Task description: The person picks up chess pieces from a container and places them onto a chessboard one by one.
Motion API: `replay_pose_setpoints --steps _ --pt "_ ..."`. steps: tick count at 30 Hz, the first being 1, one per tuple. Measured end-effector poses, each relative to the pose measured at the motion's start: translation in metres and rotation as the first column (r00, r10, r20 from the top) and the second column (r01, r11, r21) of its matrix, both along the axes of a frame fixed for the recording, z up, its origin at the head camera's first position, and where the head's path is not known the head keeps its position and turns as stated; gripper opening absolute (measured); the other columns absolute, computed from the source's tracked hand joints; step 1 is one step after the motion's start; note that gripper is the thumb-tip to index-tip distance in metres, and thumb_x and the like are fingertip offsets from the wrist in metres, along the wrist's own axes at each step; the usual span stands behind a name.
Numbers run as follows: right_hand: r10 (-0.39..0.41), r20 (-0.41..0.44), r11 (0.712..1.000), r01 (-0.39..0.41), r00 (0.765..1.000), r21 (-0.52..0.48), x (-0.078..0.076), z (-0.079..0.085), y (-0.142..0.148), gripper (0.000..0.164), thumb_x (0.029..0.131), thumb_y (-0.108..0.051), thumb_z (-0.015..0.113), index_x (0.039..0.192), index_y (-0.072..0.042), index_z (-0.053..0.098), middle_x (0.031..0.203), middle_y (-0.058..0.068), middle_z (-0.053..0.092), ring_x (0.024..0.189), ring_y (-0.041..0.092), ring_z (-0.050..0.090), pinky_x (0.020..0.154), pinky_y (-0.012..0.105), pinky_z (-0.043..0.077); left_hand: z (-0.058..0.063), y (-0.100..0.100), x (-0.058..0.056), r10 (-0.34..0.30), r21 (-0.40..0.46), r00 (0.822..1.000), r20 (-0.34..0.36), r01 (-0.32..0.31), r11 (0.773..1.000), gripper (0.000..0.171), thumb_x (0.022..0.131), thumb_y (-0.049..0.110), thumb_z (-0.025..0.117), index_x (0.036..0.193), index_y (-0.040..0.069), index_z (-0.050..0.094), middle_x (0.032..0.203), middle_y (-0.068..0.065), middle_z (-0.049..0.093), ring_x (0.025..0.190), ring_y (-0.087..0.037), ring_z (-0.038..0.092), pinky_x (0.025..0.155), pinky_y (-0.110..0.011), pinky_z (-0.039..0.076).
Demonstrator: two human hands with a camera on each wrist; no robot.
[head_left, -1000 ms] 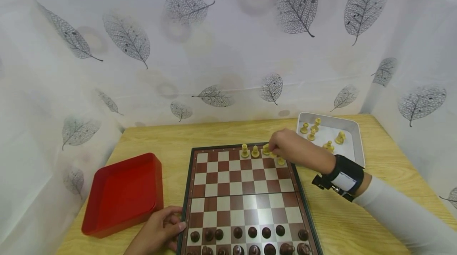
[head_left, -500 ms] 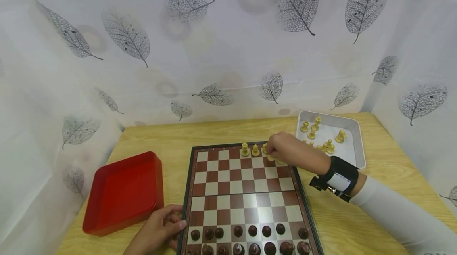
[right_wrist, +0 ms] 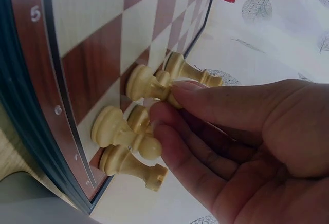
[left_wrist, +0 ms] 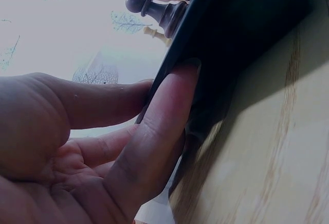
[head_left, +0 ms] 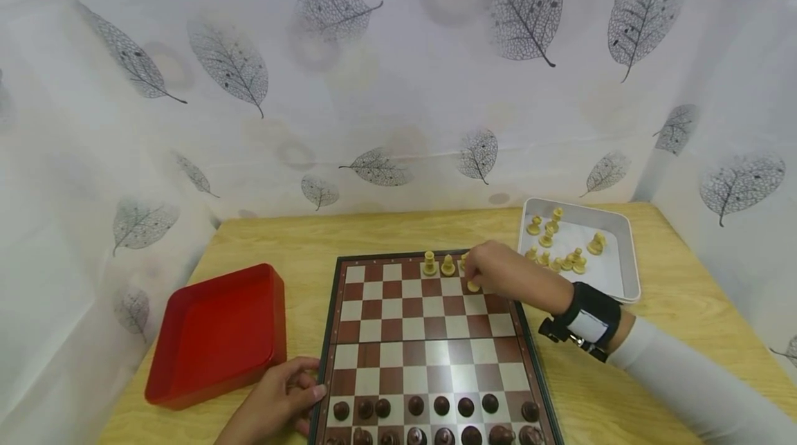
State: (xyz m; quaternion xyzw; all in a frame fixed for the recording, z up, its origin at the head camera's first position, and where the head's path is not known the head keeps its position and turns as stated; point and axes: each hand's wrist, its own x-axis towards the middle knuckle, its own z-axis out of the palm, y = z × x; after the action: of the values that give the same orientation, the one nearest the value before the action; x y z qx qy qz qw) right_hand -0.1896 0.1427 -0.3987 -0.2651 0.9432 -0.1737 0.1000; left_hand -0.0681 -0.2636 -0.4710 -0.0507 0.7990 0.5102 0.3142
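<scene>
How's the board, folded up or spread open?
Spread open: the board shows both checkered halves, one on either side of its middle seam.

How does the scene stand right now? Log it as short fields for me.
left grip: pinching the left edge of the chessboard
right grip: pinching a pale pawn near the far right corner
dark pieces: two rows at the near end
pale pieces: some at the far end, others in the white tray
white tray: right of the board
red tray: left of the board
</scene>
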Motion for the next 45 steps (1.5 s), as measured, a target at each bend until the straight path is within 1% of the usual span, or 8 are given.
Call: replay_pose_setpoints --steps 5,14,22,30,33,37,41,45 --pt "-0.007 0.006 1.000 0.007 1.000 0.012 0.001 -0.002 -0.001 0.008 0.092 -0.002 0.074 0.090 -0.005 0.081 0.090 0.008 0.078 0.074 0.012 0.068 0.063 0.026 0.059 -0.001 -0.001 0.001 -0.007 0.025 1.000 -0.008 0.007 1.000 0.069 0.096 0.026 0.075 0.146 -0.011 0.045 0.097 -0.008 0.068 0.074 -0.020 0.071 0.071 -0.039 0.067" --pt "0.006 -0.023 1.000 -0.006 1.000 -0.018 0.002 -0.001 0.002 0.013 0.092 0.003 0.072 0.087 -0.006 0.080 0.087 0.006 0.078 0.071 0.008 0.065 0.060 0.022 0.055 0.000 -0.001 0.001 -0.005 0.053 1.000 -0.007 0.005 0.999 0.069 0.096 0.026 0.075 0.146 -0.012 0.045 0.096 -0.009 0.068 0.075 -0.020 0.070 0.070 -0.040 0.066" --pt "-0.006 -0.007 1.000 0.006 1.000 -0.016 0.002 0.000 -0.001 0.009 0.092 0.001 0.074 0.090 -0.005 0.081 0.090 0.008 0.078 0.073 0.009 0.066 0.061 0.023 0.057 0.000 -0.003 0.002 -0.016 0.080 1.000 -0.021 0.018 0.997 0.071 0.096 0.026 0.076 0.145 -0.014 0.044 0.095 -0.009 0.068 0.072 -0.020 0.070 0.068 -0.040 0.066" --pt "0.016 -0.022 1.000 -0.017 1.000 -0.005 0.000 -0.001 0.000 0.009 0.091 -0.002 0.076 0.086 -0.007 0.081 0.089 0.005 0.078 0.069 0.009 0.063 0.060 0.023 0.053 -0.001 -0.001 0.002 -0.011 0.060 0.999 -0.032 0.013 0.998 0.069 0.095 0.025 0.076 0.144 -0.013 0.046 0.094 -0.008 0.069 0.073 -0.021 0.070 0.067 -0.040 0.066" --pt "0.006 -0.006 1.000 -0.006 1.000 -0.005 -0.001 0.001 0.002 0.006 0.091 -0.005 0.077 0.091 -0.008 0.082 0.096 0.007 0.079 0.076 0.012 0.068 0.063 0.025 0.056 -0.001 -0.001 0.001 -0.009 0.057 0.999 -0.032 0.011 0.998 0.069 0.096 0.025 0.075 0.145 -0.013 0.045 0.095 -0.008 0.068 0.075 -0.021 0.070 0.067 -0.041 0.066" --pt "-0.018 0.003 0.999 0.019 1.000 -0.027 -0.002 0.008 0.009 0.010 0.091 -0.004 0.075 0.096 -0.007 0.083 0.102 0.009 0.080 0.082 0.014 0.070 0.067 0.028 0.059 -0.001 -0.001 0.002 -0.007 0.062 0.999 -0.031 0.009 0.998 0.069 0.096 0.025 0.075 0.145 -0.014 0.045 0.095 -0.009 0.068 0.076 -0.021 0.070 0.067 -0.041 0.066" --pt "-0.047 -0.017 0.998 0.047 0.999 -0.044 -0.002 0.016 0.021 0.014 0.092 -0.002 0.071 0.100 -0.004 0.082 0.103 0.010 0.079 0.079 0.011 0.067 0.067 0.028 0.057 -0.002 -0.001 0.002 -0.009 0.065 0.999 -0.034 0.011 0.998 0.070 0.095 0.025 0.076 0.144 -0.014 0.045 0.095 -0.008 0.068 0.074 -0.021 0.070 0.066 -0.041 0.066" --pt "-0.072 -0.040 0.997 0.070 0.997 -0.044 -0.005 0.026 0.034 0.011 0.093 -0.005 0.073 0.100 -0.004 0.081 0.097 0.009 0.079 0.074 0.010 0.066 0.063 0.028 0.054 -0.002 -0.001 0.003 -0.008 0.069 0.999 -0.035 0.010 0.998 0.070 0.095 0.025 0.076 0.145 -0.014 0.045 0.095 -0.009 0.068 0.075 -0.021 0.070 0.066 -0.041 0.066"
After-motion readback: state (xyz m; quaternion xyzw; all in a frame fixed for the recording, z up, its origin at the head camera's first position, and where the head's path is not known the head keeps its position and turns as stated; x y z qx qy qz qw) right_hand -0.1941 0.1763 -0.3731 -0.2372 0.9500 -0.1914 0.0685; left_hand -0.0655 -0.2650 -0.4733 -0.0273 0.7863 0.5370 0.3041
